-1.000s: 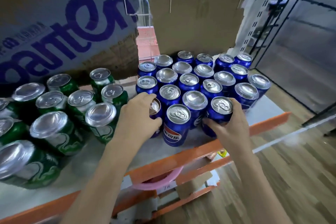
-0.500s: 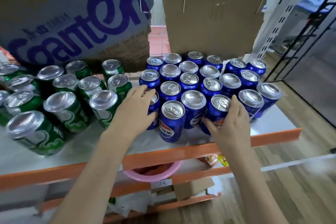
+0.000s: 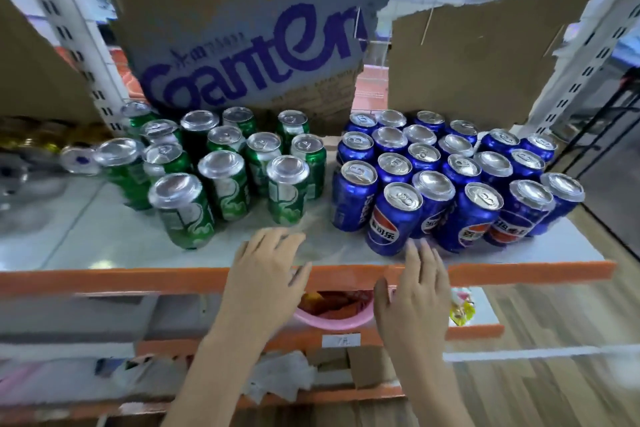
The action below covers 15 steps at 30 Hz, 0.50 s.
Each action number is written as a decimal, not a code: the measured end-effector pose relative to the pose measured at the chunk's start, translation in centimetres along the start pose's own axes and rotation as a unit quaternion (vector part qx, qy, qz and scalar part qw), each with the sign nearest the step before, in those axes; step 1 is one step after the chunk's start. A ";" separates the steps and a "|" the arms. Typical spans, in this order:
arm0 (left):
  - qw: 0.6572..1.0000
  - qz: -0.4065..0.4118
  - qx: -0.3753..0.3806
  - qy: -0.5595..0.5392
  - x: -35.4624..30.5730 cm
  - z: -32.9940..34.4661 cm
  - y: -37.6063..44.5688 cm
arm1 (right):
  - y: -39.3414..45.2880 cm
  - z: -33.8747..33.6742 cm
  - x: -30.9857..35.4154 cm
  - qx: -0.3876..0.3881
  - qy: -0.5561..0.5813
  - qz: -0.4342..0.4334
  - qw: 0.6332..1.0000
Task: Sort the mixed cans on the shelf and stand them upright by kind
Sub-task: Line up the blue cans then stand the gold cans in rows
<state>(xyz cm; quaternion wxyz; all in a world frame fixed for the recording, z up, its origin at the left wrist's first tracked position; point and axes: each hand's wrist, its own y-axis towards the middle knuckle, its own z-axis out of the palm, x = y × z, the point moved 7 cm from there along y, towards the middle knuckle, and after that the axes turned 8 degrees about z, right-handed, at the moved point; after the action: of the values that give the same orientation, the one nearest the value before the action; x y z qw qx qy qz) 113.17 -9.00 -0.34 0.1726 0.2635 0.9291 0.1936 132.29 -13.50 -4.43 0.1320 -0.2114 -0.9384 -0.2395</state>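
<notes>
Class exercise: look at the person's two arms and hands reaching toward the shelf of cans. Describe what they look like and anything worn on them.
Both forearms are bare, with no sleeves in view. The left hand and the right hand wear no gloves, and no rings, watch or bracelet show on the fingers or wrists. The picture is slightly blurred, so fine details such as nails cannot be made out.

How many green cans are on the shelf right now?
13 green cans, upright in one cluster on the shelf's left, beside the blue cans: three in front, ten behind. Some may be hidden.
</notes>
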 end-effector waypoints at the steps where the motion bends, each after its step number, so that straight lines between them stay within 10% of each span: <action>1: 1.000 -0.006 0.007 0.005 1.2 -0.5 -1.6 | -1.1 0.2 1.7 0.010 0.001 -0.012 1.000; 15: 0.944 -0.274 0.137 0.121 26.6 -16.6 -33.0 | -22.4 5.1 32.4 0.191 0.082 -0.224 0.952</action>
<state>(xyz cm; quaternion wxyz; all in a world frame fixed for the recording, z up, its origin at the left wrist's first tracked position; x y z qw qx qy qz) 70.88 -24.63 -6.69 0.0677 -0.0053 0.9969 0.0400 92.86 -17.96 -6.32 0.1894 0.0543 -0.9757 -0.0956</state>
